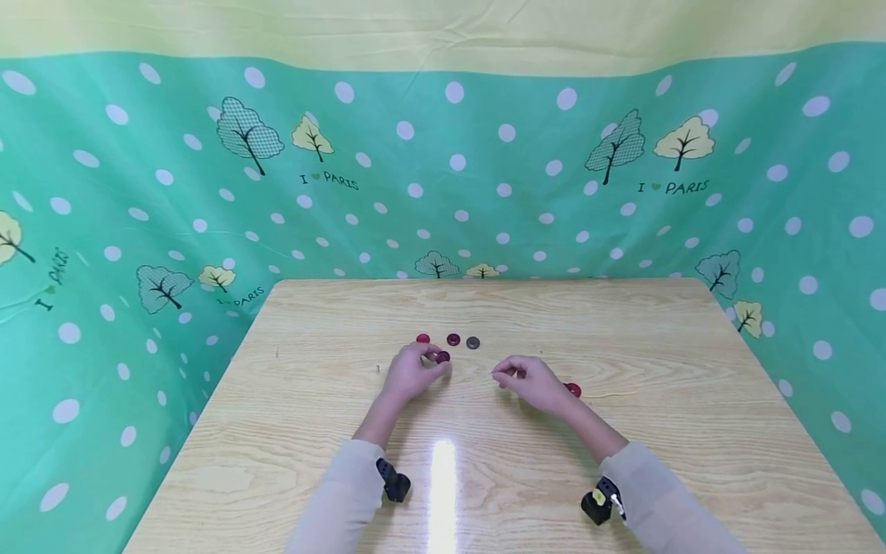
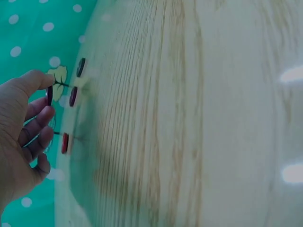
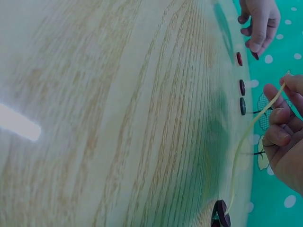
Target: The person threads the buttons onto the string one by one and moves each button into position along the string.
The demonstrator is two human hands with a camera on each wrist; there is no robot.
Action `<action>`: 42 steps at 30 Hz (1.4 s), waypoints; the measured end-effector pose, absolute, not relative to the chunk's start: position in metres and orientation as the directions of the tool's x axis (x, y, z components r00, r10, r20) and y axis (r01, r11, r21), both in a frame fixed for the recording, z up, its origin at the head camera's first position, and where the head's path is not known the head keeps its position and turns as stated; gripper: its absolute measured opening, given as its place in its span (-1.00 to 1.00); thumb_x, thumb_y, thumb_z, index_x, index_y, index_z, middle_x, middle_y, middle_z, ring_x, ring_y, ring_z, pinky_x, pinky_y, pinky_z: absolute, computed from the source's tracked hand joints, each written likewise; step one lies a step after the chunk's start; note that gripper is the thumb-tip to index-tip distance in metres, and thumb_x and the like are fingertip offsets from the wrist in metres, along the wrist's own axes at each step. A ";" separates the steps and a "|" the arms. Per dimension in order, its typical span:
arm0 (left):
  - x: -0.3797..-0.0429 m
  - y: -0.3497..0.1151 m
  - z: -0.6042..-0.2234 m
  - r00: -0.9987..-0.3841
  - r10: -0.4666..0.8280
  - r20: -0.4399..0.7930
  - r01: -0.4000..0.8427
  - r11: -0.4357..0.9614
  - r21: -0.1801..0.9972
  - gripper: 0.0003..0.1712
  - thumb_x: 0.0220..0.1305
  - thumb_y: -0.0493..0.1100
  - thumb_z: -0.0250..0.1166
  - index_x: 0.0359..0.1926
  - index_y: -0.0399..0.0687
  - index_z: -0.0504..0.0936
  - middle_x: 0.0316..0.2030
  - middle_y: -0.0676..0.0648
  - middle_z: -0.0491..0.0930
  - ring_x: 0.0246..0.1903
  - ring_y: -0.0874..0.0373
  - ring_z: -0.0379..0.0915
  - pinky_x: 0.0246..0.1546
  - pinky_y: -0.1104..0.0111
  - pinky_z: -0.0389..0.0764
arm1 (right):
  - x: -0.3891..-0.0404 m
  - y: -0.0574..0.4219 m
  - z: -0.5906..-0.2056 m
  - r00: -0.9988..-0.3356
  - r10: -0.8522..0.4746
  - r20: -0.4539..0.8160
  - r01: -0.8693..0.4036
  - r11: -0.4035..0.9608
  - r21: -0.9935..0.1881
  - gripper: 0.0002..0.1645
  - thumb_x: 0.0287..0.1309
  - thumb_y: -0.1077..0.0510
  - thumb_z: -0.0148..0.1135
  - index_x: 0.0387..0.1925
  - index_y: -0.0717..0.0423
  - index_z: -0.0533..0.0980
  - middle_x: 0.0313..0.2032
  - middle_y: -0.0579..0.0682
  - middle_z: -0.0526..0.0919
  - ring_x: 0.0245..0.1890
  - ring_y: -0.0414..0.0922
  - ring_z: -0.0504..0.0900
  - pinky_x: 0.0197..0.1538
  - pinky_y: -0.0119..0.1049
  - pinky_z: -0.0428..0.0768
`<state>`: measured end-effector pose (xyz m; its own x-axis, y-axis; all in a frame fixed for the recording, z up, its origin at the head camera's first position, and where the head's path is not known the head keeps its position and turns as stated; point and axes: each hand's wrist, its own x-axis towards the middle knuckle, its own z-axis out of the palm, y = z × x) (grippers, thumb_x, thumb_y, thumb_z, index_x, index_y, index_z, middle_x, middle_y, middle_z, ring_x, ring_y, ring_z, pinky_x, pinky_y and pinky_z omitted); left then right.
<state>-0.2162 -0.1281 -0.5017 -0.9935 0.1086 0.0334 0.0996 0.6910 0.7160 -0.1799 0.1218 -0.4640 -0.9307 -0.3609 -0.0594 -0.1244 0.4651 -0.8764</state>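
Note:
My left hand (image 1: 410,373) pinches a dark maroon button (image 1: 443,357) between thumb and forefinger, held on edge above the table in the left wrist view. My right hand (image 1: 536,382) holds the tip of a thin yellow cord (image 3: 240,142) between thumb and fingertips. From there the cord curves down to a few buttons (image 3: 221,213) strung together, lying beside the right wrist; a red one (image 1: 573,389) shows in the head view. Just beyond the left hand lie three loose buttons: a red one (image 1: 423,338), a maroon one (image 1: 453,339) and a grey one (image 1: 474,342).
The light wood table (image 1: 332,308) carries a bright glare strip near its front. The cord's tail (image 1: 612,395) stretches right of the strung buttons. A green dotted cloth (image 1: 457,185) hangs behind the table and along both sides.

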 end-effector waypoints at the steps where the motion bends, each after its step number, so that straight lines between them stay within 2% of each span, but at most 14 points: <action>1: -0.215 -0.126 -0.500 -0.993 0.117 0.035 0.107 0.688 0.718 -0.60 0.06 0.03 0.37 -0.11 -0.08 0.64 -0.29 0.02 0.57 -0.38 0.18 0.40 -0.35 0.37 0.47 | -0.180 0.122 -0.464 -0.930 -0.363 -0.057 -0.127 0.465 -0.876 -0.74 0.24 0.11 0.15 -0.16 0.22 0.58 -0.34 0.19 0.64 -0.52 -0.23 0.39 -0.52 -0.48 0.35; 6: -0.210 -0.117 -0.491 -0.986 0.156 0.054 0.148 0.686 0.712 -0.59 0.08 0.02 0.36 -0.08 -0.07 0.63 -0.25 0.02 0.59 -0.26 0.12 0.44 -0.22 0.31 0.50 | -0.188 0.125 -0.478 -0.926 -0.373 -0.053 -0.133 0.457 -0.880 -0.66 0.21 -0.01 0.17 -0.15 0.17 0.59 -0.36 0.06 0.65 -0.51 -0.21 0.43 -0.51 -0.45 0.40; 14: -0.204 -0.106 -0.482 -0.973 0.222 0.066 0.203 0.680 0.705 -0.57 0.09 0.02 0.34 -0.04 -0.07 0.61 -0.22 0.00 0.61 -0.19 0.04 0.49 -0.14 0.25 0.53 | -0.189 0.124 -0.477 -0.928 -0.367 -0.066 -0.124 0.469 -0.874 -0.68 0.21 -0.01 0.17 -0.15 0.12 0.60 -0.33 0.11 0.66 -0.49 -0.18 0.45 -0.49 -0.45 0.40; 21: -0.202 -0.099 -0.477 -0.954 0.275 0.115 0.275 0.660 0.699 -0.60 0.10 0.00 0.34 -0.06 -0.08 0.62 -0.26 -0.01 0.61 -0.19 0.03 0.51 -0.16 0.32 0.52 | -0.191 0.123 -0.478 -0.931 -0.360 -0.059 -0.123 0.462 -0.878 -0.68 0.19 -0.03 0.20 -0.18 0.11 0.60 -0.34 0.11 0.66 -0.51 -0.19 0.44 -0.51 -0.45 0.39; 28: -0.198 -0.092 -0.469 -0.938 0.313 0.146 0.323 0.644 0.693 -0.60 0.07 -0.01 0.36 -0.08 -0.09 0.63 -0.27 0.00 0.61 -0.18 0.03 0.52 -0.18 0.38 0.53 | -0.189 0.120 -0.472 -0.932 -0.360 -0.045 -0.130 0.446 -0.885 -0.69 0.21 0.07 0.18 -0.15 0.22 0.58 -0.32 0.21 0.66 -0.48 -0.13 0.47 -0.49 -0.48 0.38; 35: -0.194 -0.087 -0.466 -0.933 0.335 0.134 0.331 0.644 0.689 -0.59 0.09 0.00 0.35 -0.05 -0.06 0.62 -0.23 0.01 0.60 -0.16 0.02 0.51 -0.18 0.40 0.51 | -0.176 0.116 -0.442 -0.925 -0.377 -0.037 -0.151 0.456 -0.877 -0.73 0.25 0.17 0.12 -0.15 0.31 0.56 -0.32 0.29 0.64 -0.53 -0.25 0.40 -0.49 -0.49 0.36; 42: -0.191 -0.085 -0.465 -0.931 0.343 0.128 0.331 0.638 0.696 -0.60 0.10 0.01 0.34 -0.05 -0.05 0.62 -0.20 0.02 0.61 -0.15 0.07 0.49 -0.17 0.41 0.51 | -0.187 0.118 -0.466 -0.932 -0.362 -0.032 -0.144 0.448 -0.882 -0.74 0.23 0.14 0.16 -0.16 0.25 0.58 -0.33 0.26 0.64 -0.48 -0.16 0.45 -0.48 -0.48 0.38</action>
